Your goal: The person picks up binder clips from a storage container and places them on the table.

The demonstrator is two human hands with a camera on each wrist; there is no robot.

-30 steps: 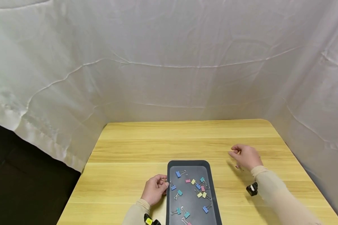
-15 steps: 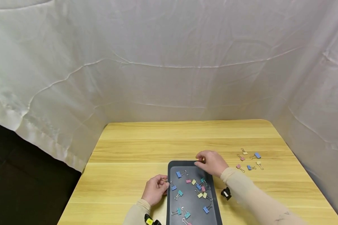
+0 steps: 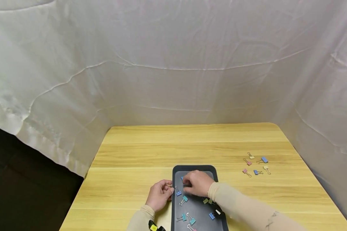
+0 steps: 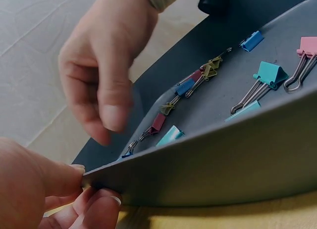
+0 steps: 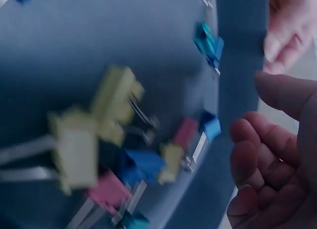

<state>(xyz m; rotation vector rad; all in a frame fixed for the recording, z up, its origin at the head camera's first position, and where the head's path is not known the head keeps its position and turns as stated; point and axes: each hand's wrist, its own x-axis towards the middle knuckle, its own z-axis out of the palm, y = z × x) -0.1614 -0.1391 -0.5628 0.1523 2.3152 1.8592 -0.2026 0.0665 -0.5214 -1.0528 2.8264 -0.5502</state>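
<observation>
My right hand [image 3: 199,183], half-curled and holding nothing, hovers over the tray [image 3: 194,167], whose left side my left hand [image 3: 159,195] pinches; clips [image 3: 185,198] lie inside it, several crowded toward its right, where a grasped one could drag up neighbours.
</observation>
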